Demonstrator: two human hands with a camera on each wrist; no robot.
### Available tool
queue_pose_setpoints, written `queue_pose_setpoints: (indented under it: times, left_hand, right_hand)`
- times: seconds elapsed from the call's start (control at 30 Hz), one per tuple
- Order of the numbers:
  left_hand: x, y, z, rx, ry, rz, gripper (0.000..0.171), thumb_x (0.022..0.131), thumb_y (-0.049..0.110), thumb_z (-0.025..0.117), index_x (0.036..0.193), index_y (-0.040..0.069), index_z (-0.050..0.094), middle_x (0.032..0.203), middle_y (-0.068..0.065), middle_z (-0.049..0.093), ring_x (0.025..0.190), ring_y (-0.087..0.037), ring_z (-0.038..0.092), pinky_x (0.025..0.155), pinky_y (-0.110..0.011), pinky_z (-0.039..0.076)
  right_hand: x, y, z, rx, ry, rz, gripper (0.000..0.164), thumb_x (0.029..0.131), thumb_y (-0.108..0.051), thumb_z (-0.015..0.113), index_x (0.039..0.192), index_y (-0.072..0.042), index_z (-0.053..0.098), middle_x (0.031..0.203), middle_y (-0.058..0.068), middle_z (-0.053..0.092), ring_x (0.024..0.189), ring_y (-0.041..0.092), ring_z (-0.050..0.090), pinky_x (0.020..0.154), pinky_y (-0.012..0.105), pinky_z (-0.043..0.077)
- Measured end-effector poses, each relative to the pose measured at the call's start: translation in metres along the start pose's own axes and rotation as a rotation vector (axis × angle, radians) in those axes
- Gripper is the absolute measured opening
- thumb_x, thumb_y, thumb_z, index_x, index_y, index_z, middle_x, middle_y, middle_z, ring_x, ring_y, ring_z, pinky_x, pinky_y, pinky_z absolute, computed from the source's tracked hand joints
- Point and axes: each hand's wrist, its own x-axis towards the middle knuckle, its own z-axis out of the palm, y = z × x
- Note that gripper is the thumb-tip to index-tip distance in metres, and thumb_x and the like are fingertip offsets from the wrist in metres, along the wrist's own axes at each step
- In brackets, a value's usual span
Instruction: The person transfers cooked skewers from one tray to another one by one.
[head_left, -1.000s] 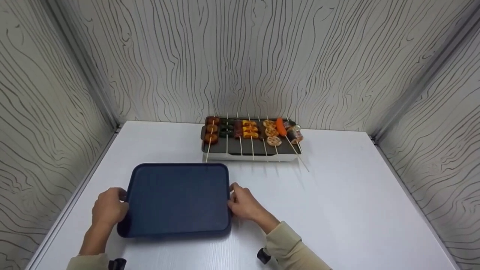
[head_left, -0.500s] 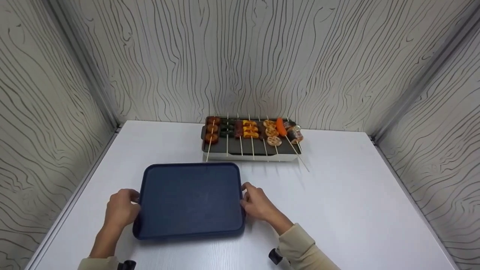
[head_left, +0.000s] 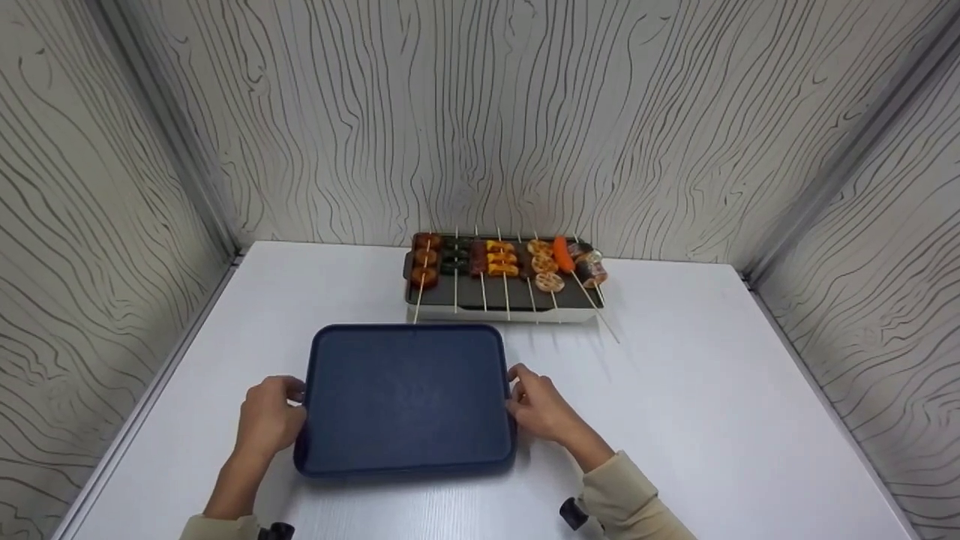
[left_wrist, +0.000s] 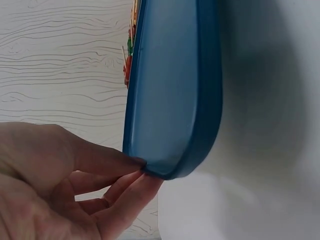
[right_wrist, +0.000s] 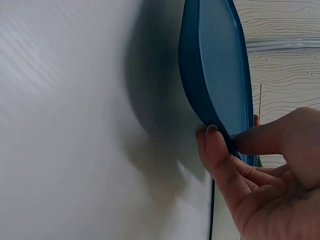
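A dark blue rectangular tray (head_left: 409,401) with a raised rim and nothing on it is held between both hands over the front of the white table. My left hand (head_left: 271,416) pinches its left short side, thumb over the rim and fingers beneath, as the left wrist view of the tray (left_wrist: 165,85) shows. On the opposite short side my right hand (head_left: 541,405) pinches the rim in the same way. In the right wrist view the tray (right_wrist: 220,70) casts a shadow on the tabletop, with a gap between them.
Behind the tray a dark grill plate (head_left: 480,296) on a white base stands near the back wall. Across it lie several food skewers, among them yellow pieces (head_left: 501,259), lotus root slices (head_left: 549,282) and an orange sausage (head_left: 562,255). Wood-grain panels (head_left: 480,112) enclose the table (head_left: 675,390).
Both hands have carried the tray steadily to the right across the front of the table, keeping their grip on its short sides. The grill and skewers have stayed in place.
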Motion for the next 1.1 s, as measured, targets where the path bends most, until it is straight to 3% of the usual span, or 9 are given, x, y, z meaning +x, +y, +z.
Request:
queue_pose_setpoints:
  times: [0.33,1.1]
  left_hand:
    - [0.000,0.011,0.013,-0.018,-0.020,-0.003,0.035,0.077,-0.012,0.060,0.111,-0.017,0.067,0.098,-0.023,0.072,0.084,-0.035,0.072,0.068,-0.043,0.058]
    - [0.005,0.046,0.057,-0.012,0.005,0.082,0.027,0.078,-0.015,0.061,0.102,-0.012,0.073,0.090,-0.018,0.073,0.080,-0.029,0.069,0.068,-0.043,0.056]
  right_hand:
    - [-0.011,0.011,-0.010,0.016,-0.012,0.029,0.031,0.089,0.006,0.060,0.119,0.008,0.053,0.073,0.002,0.062,0.059,0.010,0.052,0.057,0.026,0.042]
    - [-0.040,0.036,-0.045,-0.040,0.085,0.078,0.030,0.087,0.007,0.062,0.116,0.007,0.055,0.070,0.002,0.060,0.058,0.009,0.049,0.056,0.026,0.041]
